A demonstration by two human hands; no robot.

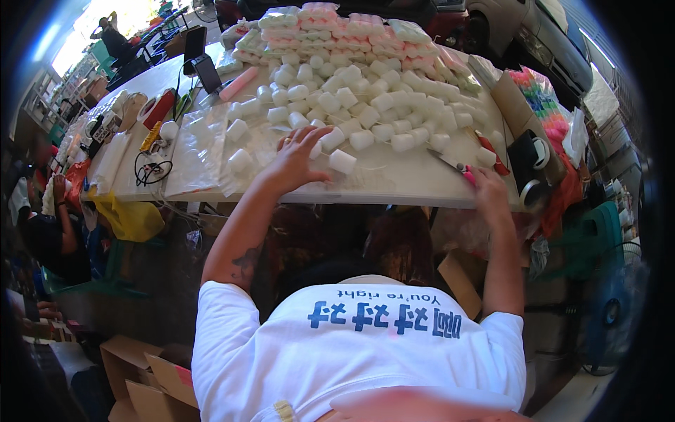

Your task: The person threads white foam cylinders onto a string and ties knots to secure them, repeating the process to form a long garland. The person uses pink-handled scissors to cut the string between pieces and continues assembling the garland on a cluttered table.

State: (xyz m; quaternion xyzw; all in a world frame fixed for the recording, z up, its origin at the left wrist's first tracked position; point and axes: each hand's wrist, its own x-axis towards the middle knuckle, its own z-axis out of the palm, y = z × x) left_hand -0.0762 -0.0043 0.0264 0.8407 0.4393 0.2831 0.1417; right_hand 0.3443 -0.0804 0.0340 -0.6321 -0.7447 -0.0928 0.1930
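My left hand (301, 158) is over the table's near edge with its fingers spread, beside a white cylindrical piece (342, 162). It touches or hovers just over the pieces there; I cannot tell which. On the right, my right hand (486, 188) is closed around pink-handled scissors (468, 174), their pointed blades lying toward the left. A large heap of white cylinders (365, 116) covers the middle of the table, and thin strands run among some of them. Another loose cylinder (240, 160) lies left of my left hand. A red-handled tool (500, 163) rests just past my right hand.
Bagged white and pink goods (320, 32) are stacked at the back of the white table (394, 194). Clear plastic bags (197, 151), a phone on a stand (205, 72) and a black cable (152, 169) lie left. A cardboard box (524, 112) stands right. Other people sit at left.
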